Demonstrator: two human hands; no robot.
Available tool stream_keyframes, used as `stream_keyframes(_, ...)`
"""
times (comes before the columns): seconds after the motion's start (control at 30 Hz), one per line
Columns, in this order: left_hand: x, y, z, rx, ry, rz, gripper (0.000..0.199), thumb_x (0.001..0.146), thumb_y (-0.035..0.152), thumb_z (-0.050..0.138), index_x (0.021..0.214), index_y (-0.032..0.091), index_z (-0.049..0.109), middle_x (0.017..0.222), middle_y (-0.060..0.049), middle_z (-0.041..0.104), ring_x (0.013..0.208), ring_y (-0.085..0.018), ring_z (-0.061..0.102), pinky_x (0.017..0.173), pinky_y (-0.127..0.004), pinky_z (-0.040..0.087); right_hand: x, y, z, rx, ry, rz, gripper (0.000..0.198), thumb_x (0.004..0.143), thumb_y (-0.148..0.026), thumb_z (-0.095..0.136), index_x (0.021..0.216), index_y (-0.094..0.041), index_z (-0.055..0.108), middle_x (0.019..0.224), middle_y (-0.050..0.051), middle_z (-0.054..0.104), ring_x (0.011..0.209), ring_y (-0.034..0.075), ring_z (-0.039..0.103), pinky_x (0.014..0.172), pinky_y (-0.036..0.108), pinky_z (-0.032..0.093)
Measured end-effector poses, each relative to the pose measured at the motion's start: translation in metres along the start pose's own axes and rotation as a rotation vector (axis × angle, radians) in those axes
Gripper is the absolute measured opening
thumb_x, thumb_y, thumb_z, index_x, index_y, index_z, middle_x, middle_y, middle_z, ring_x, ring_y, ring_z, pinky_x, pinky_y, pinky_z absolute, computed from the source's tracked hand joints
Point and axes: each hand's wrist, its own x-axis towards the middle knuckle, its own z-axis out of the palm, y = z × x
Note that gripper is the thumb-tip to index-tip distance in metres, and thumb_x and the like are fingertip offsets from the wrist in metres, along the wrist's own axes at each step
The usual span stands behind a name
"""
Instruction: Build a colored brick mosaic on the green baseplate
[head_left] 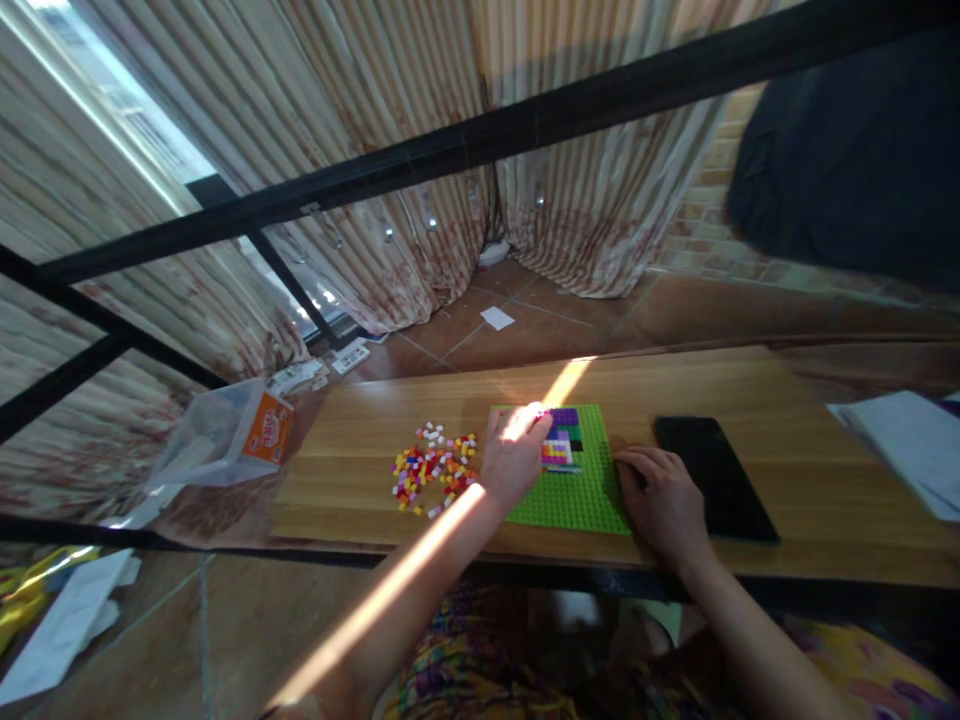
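Sunlit table (352, 415), left hand (514, 455) over green baseplate (577, 505), can't tell its grip, right hand (664, 500) loosely curled, and one forearm (431, 570) swipe could scatter loose bricks (409, 468)

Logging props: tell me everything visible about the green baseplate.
The green baseplate is a studded, plastic-looking sheet lying flat on the wooden table. Coloured bricks, some purple, sit on its far part. The left hand covers part of its left side; the right hand is by its right edge, contact unclear.
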Motion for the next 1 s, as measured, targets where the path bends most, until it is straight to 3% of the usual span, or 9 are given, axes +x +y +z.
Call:
stream_keyframes(0.27, -0.003, 0.007, 0.006, -0.027, -0.068, -0.017, 0.037, 0.089, 0.016, 0.045, 0.124, 0.020, 0.055, 0.130, -0.007, 0.059, 0.119, -0.024, 0.050, 0.105, -0.047, 0.033, -0.003, 0.010, 0.003, -0.054, 0.011, -0.055, 0.024, 0.089, -0.033, 0.050, 0.086, -0.020, 0.069, 0.095, 0.007, 0.070, 0.088, 0.024, 0.060, 0.078, 0.036, 0.050)
stream_keyframes(0.43, -0.013, 0.003, -0.003, -0.119, 0.030, -0.147, 0.042, 0.090, 0.015, 0.044, 0.131, 0.022, 0.051, 0.139, -0.008, 0.052, 0.125, -0.025, 0.047, 0.107, -0.047, 0.034, -0.004, 0.012, 0.003, -0.070, 0.030, -0.073, 0.025, 0.089, -0.034, 0.049, 0.085, -0.020, 0.069, 0.093, 0.007, 0.071, 0.087, 0.024, 0.060, 0.079, 0.037, 0.050)
stream_keyframes(0.53, -0.035, -0.026, -0.017, -0.110, 0.092, -0.297, 0.043, 0.089, 0.015, 0.046, 0.131, 0.020, 0.051, 0.136, -0.009, 0.055, 0.120, -0.024, 0.051, 0.103, -0.043, 0.040, -0.004, 0.013, 0.003, -0.083, 0.033, -0.086, 0.025, 0.088, -0.035, 0.049, 0.084, -0.020, 0.069, 0.092, 0.008, 0.071, 0.086, 0.024, 0.060, 0.079, 0.037, 0.050)
stream_keyframes(0.67, -0.087, -0.094, -0.037, -0.088, 0.237, -0.653, 0.034, 0.086, 0.010, 0.044, 0.114, 0.015, 0.062, 0.117, -0.012, 0.064, 0.111, -0.022, 0.056, 0.099, -0.039, 0.044, -0.003, 0.014, 0.002, -0.102, 0.035, -0.100, 0.026, 0.088, -0.035, 0.049, 0.083, -0.020, 0.069, 0.091, 0.008, 0.070, 0.084, 0.025, 0.060, 0.077, 0.038, 0.050)
stream_keyframes(0.77, -0.124, -0.136, -0.045, -0.101, 0.177, -0.818, 0.029, 0.082, 0.009, 0.047, 0.102, 0.016, 0.066, 0.102, -0.009, 0.068, 0.099, -0.021, 0.061, 0.093, -0.037, 0.048, -0.003, 0.015, 0.002, -0.112, 0.037, -0.097, 0.026, 0.088, -0.035, 0.048, 0.083, -0.020, 0.069, 0.090, 0.008, 0.070, 0.082, 0.025, 0.060, 0.075, 0.038, 0.050)
stream_keyframes(0.87, -0.145, -0.152, -0.046, -0.134, 0.091, -0.797, 0.021, 0.081, 0.011, 0.053, 0.093, 0.016, 0.069, 0.095, -0.008, 0.069, 0.095, -0.020, 0.061, 0.091, -0.036, 0.049, -0.003, 0.015, 0.002, -0.128, 0.031, -0.081, 0.027, 0.088, -0.036, 0.047, 0.083, -0.020, 0.069, 0.089, 0.008, 0.070, 0.083, 0.026, 0.060, 0.073, 0.038, 0.049)
stream_keyframes(1.0, -0.148, -0.148, -0.038, -0.153, 0.080, -0.688, 0.015, 0.081, 0.016, 0.057, 0.088, 0.019, 0.070, 0.095, -0.006, 0.069, 0.096, -0.020, 0.060, 0.092, -0.035, 0.047, -0.003, 0.013, 0.001, -0.142, 0.019, -0.064, 0.028, 0.087, -0.037, 0.047, 0.083, -0.020, 0.069, 0.089, 0.008, 0.070, 0.084, 0.026, 0.061, 0.073, 0.038, 0.050)
